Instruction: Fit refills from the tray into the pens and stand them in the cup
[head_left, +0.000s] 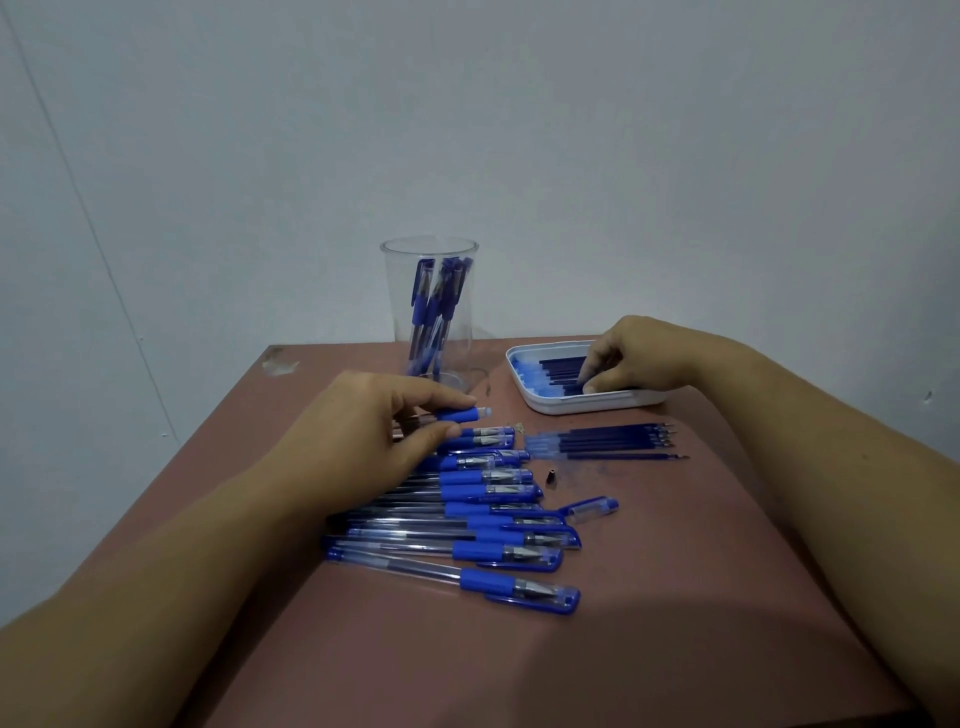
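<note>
My left hand (363, 431) pinches an uncapped pen barrel (462, 414) by its blue grip, just above a row of several capped blue pens (467, 525) lying on the table. My right hand (631, 361) reaches into the white tray (587, 402) at the back right, its fingertips pinching a dark blue refill (563, 370) among several there. The clear cup (431, 312) stands at the back of the table with several blue pens upright inside.
Several loose refills (608, 441) lie in front of the tray. A small black pen tip (551, 476) and a loose clear cap (592, 508) sit right of the pen row. The brown table (649, 623) ends at a pale wall.
</note>
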